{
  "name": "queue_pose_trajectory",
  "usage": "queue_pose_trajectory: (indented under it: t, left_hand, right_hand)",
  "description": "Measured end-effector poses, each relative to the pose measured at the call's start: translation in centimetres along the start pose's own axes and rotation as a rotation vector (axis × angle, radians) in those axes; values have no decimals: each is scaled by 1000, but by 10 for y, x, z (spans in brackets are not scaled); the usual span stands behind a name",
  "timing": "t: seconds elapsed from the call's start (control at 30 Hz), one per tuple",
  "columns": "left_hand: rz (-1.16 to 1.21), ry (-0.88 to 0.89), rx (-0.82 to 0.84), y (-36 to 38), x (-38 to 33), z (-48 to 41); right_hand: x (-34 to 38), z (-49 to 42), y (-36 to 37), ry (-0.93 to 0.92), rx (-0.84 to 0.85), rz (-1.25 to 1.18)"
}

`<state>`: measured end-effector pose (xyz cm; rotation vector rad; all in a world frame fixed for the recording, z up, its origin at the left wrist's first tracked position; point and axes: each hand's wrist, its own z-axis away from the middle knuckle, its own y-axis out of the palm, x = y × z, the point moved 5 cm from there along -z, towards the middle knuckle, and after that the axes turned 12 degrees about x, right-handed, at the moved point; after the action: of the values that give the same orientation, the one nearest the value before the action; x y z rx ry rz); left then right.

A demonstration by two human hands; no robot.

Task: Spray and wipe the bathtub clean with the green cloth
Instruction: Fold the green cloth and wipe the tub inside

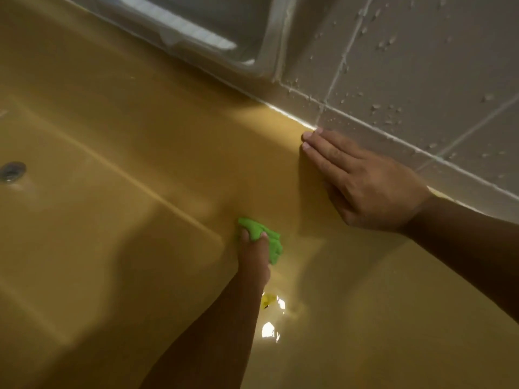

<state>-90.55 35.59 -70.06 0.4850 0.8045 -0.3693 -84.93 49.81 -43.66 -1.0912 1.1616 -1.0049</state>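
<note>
The yellow bathtub fills most of the head view. My left hand reaches down into it and grips a bunched green cloth, pressed against the tub's inner wall near the floor. My right hand lies flat, fingers straight and together, on the tub's far rim where it meets the tiled wall. No spray bottle is in view.
Grey wall tiles with water drops run along the right. A metal drain sits in the tub floor at far left. A clear curtain or pane hangs at the top. Wet glare shows on the tub wall below the cloth.
</note>
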Motion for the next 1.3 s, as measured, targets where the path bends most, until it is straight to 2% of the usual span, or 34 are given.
queue_pose_trajectory:
  t: [0.07,0.17,0.27,0.37,0.47,0.73,0.83,0.9,1.0,1.1,1.2,1.3]
  left_hand:
    - [231,50,0,18,-29,24]
    - [350,181,114,66,-88,70]
    - [225,383,203,98,-129,104]
    - [-139,491,136,102,-128,112]
    - [-427,395,31,90,-87,102]
    - [-667,2,42,55,44,49]
    - [-582,-56,-17,51,63,42]
    - [-339,-49,-54,60,66,44]
    - [21,72,2,94,41,70]
    - [98,256,144,138,-22,117]
    - [-70,472,277,166,-65,149]
    - [-363,537,228,168,-61,159]
  right_hand:
    - [-2,12,2,30,17,-23]
    - [-6,49,2,43,5,-52]
    - [-15,88,1,42,28,-74]
    - [-18,101,4,36,45,-58]
    - [-17,100,6,38,20,-39]
    - [-15,100,9,26,0,13]
    - [-17,103,10,24,-14,5]
    - [-17,103,7,17,-23,-17]
    - [-17,113,7,23,-8,-50]
    - [-17,149,8,70,10,-67]
    - [-16,174,9,106,9,-72]
    - [-15,176,9,113,5,-58]
